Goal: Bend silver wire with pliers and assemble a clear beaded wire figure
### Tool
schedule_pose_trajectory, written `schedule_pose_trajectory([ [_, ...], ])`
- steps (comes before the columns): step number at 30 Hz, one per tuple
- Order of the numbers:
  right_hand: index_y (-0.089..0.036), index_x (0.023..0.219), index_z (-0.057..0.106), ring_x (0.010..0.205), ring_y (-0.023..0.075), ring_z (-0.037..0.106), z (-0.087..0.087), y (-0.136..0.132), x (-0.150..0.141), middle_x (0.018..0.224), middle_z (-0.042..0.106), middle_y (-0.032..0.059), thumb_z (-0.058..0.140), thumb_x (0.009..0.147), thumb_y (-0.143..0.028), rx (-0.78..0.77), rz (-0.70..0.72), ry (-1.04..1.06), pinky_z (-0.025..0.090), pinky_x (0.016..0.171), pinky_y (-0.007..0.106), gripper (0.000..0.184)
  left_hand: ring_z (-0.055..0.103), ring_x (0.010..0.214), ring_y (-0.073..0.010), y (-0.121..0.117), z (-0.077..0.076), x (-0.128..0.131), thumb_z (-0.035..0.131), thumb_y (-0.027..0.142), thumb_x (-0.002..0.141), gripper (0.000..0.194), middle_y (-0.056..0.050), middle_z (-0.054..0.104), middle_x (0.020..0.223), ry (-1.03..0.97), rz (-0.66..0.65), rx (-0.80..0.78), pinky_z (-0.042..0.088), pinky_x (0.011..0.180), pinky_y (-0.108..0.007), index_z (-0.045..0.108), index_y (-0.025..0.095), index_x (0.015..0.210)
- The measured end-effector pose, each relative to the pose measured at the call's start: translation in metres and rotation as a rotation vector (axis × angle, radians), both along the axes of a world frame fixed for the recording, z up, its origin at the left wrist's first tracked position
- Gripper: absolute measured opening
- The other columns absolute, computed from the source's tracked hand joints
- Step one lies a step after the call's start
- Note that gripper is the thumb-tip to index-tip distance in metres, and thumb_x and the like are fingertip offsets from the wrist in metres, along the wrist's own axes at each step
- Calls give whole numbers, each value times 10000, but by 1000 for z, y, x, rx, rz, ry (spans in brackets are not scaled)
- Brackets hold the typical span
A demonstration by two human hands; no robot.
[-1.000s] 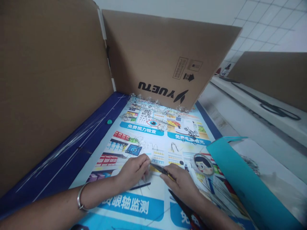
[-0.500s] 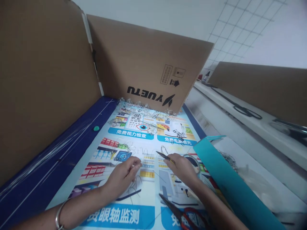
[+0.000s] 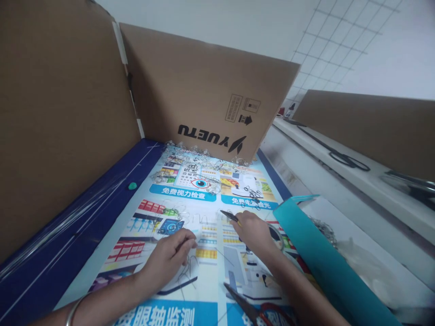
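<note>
My right hand [image 3: 253, 228] is closed around dark-tipped pliers [image 3: 229, 216] with a bit of yellow on the handle; their tip points left. Close to that tip, thin bent wires [image 3: 204, 220] lie on the printed sheet. My left hand [image 3: 176, 249] is closed, thumb against curled fingers, and whatever it may pinch is hidden. More loose wires [image 3: 190, 274] show just below its fingers. Red-handled scissors [image 3: 243, 303] lie near the front edge, their blades pointing up and left, partly cut off by the frame.
Tall cardboard panels [image 3: 204, 90] stand at the left and back. Several clear wire pieces [image 3: 190, 151] line the sheet's far end, with dark wire loops [image 3: 251, 194] nearer. At right sits a teal-edged box [image 3: 316, 244] holding wire and a plastic bag.
The view has shifted slightly. My left hand keeps its closed pose. My right hand still grips the pliers, and the bent wire by their tip now shows less clearly.
</note>
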State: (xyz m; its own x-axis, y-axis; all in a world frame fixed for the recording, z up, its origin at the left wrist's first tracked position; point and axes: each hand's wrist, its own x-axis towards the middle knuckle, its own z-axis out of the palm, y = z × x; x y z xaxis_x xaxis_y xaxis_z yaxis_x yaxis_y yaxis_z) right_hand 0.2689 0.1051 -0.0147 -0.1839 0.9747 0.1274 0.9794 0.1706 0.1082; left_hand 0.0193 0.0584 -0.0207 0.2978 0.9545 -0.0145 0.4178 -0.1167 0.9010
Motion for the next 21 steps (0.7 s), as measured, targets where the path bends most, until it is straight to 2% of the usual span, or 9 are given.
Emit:
schedule_pose_trajectory([
  [8,-178,791,611,750,191,571,-2,3,-2,761,611,58,521,850,-323,135,74,3,356,614,270,180,537,503,-113,1,-2,0,394,329,885,210,34,563,608,-7,2,6,418,564,-221,540,191,825],
  [13,-164,865,623,812,210,554,-10,-3,0,803,612,82,470,881,-339,260,134,66,387,695,303,233,541,591,-111,7,-2,-3,436,264,872,158,32,579,658,47,-11,160,410,593,-205,568,197,816],
  [16,-159,921,619,850,211,546,-17,-9,2,848,619,91,464,884,-352,285,221,124,399,743,314,250,565,693,-119,12,6,-10,463,203,849,119,19,617,756,125,-49,242,410,646,-210,580,194,827],
  [21,-159,939,606,852,209,536,-23,-15,5,879,623,86,540,847,-325,315,382,216,409,777,334,201,583,738,-137,19,28,-23,489,174,825,117,22,643,804,414,-256,189,400,645,-224,600,207,808],
])
